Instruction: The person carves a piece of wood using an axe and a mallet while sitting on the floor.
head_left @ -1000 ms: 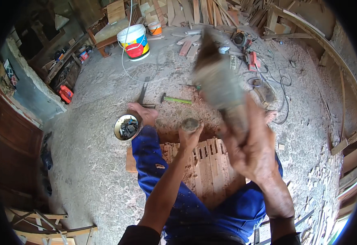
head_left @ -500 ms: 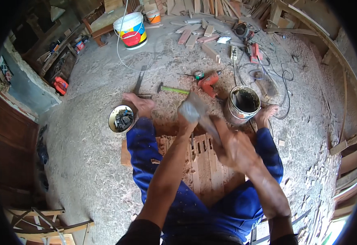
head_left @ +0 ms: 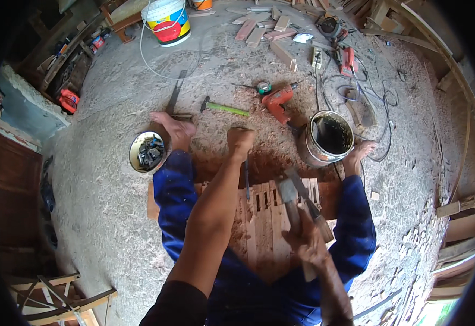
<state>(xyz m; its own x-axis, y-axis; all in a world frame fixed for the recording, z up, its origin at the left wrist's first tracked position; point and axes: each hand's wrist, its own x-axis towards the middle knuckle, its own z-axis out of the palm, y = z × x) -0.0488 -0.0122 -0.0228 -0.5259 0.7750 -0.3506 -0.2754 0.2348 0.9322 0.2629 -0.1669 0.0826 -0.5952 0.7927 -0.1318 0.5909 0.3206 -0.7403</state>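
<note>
Between the person's legs in dark blue trousers (head_left: pixel 175 193) sit pale brown wooden slats with narrow dark slots (head_left: pixel 264 228), side by side; the legs flank them, perhaps to keep the set from shifting. The left hand (head_left: pixel 240 142) is closed in a fist at their far edge, fingers curled fully round the top of a slim, dark, chisel-like tool (head_left: pixel 247 176), whose shaft stands nearly upright with its lower end at the slats, seemingly held so to fix its point. The right hand (head_left: pixel 309 244), nearer and over the slats' right side, has its fingers wrapped round a wooden-handled striking tool with a blocky grey head (head_left: pixel 288 191), gripped below the head, presumably for swinging. A long dark piece lies just beside that head; blur hides whether it is held too. To the left, near the foot, a round cream bowl (head_left: pixel 134 152) keeps small dark pieces together, within easy reach. To the right stands a stained round metal bucket (head_left: pixel 309 152). Farther off, on the rough grey floor (head_left: pixel 107 163), lie a green-handled hammer (head_left: pixel 226 109) and a red power drill (head_left: pixel 277 103), apparently set aside.
</note>
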